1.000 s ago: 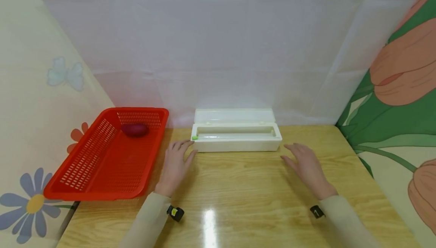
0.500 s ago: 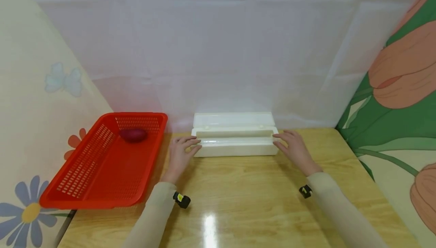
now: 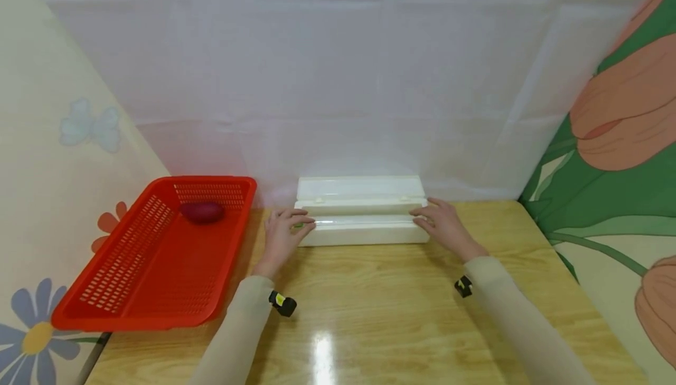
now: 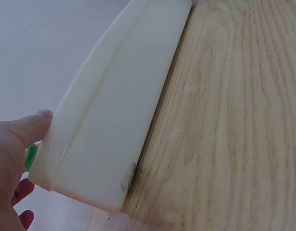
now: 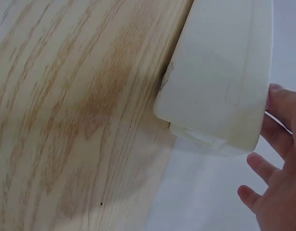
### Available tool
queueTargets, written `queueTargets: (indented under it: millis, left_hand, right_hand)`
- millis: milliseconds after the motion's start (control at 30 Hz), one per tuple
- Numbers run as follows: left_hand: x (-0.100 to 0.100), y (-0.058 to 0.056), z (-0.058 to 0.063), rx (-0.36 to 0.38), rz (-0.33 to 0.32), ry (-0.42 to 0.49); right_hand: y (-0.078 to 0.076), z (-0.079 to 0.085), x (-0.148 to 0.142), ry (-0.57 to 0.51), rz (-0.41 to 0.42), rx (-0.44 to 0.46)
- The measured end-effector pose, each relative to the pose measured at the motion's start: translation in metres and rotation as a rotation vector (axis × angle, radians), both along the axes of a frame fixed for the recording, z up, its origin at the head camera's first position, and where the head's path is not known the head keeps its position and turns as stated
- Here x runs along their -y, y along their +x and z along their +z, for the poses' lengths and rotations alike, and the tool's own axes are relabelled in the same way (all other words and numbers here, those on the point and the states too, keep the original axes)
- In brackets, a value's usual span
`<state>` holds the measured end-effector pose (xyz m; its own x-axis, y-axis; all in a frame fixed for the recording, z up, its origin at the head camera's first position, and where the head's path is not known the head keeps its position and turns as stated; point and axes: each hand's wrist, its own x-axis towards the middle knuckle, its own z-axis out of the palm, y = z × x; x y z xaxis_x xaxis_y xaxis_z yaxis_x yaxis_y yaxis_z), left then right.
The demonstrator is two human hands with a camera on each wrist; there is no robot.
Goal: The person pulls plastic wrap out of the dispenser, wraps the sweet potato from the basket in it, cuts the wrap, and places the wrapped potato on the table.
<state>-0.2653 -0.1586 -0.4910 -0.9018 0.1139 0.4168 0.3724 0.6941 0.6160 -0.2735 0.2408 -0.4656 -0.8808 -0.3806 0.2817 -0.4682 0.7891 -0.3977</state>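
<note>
A long white cling film dispenser (image 3: 364, 235) stands on the table against the back cloth, its lid (image 3: 361, 187) tipped up and back. Glossy clear cling film (image 3: 363, 220) runs along its front rim. At the left end my left hand (image 3: 281, 238) pinches the film's edge between thumb and fingers. My right hand (image 3: 448, 228) does likewise at the right end. Beside the left fingers shows a green slider (image 4: 30, 157), mostly covered. In the right wrist view, thumb and index finger meet at the rim, the other fingers spread; the film itself is hard to make out there.
A red plastic basket (image 3: 158, 314) sits left of the dispenser, a dark purple oval vegetable (image 3: 202, 212) lying at its far end. Wood-grain tabletop (image 3: 369, 308) extends in front of the dispenser. White cloth (image 3: 338, 80) hangs behind; a flower-printed panel (image 3: 623, 197) borders the right side.
Both hands have come inward to the dispenser's ends, the right from farther off. Their fingertips have closed at the front rim, and the left hand now covers most of the green slider.
</note>
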Motion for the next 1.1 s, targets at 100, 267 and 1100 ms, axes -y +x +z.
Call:
queueTargets:
  millis: [100, 267, 1100]
  left_hand:
    - [0.000, -0.001, 0.000, 0.023, 0.008, 0.009]
    - [-0.007, -0.004, 0.003, 0.046, 0.049, 0.033]
    - [-0.013, -0.004, 0.010, 0.066, 0.087, 0.143]
  right_hand:
    - [-0.002, 0.000, 0.002, -0.010, -0.002, 0.003]
    - [-0.007, 0.001, 0.003, -0.040, -0.038, 0.009]
    - [-0.006, 0.011, 0.007, -0.073, -0.058, -0.086]
